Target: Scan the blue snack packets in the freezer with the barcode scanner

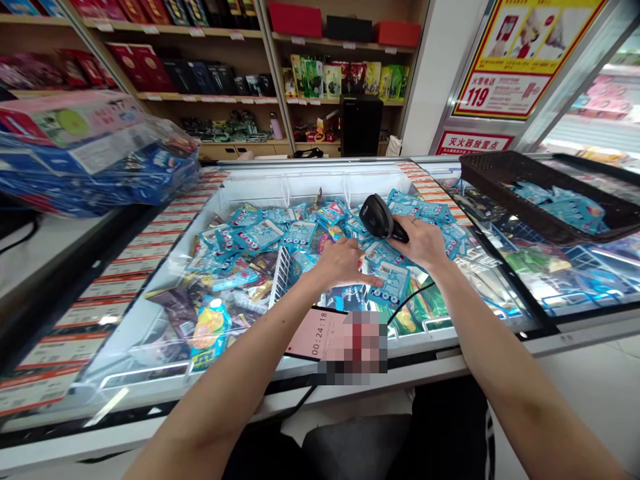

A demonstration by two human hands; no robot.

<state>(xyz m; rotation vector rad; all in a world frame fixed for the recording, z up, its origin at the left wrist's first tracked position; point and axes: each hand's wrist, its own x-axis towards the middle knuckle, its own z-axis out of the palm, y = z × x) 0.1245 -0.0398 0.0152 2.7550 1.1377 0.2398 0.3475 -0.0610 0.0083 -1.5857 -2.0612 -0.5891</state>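
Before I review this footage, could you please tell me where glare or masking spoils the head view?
In the head view, white reflections fleck the left price labels; mosaic blocks hide part of the phone; the pink goods at upper right look washed out.

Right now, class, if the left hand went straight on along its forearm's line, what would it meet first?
Most likely the black scanner that the right hand holds, ahead of the left hand. Depth is unclear, though: if the left hand sits lower, blue packets may come first.
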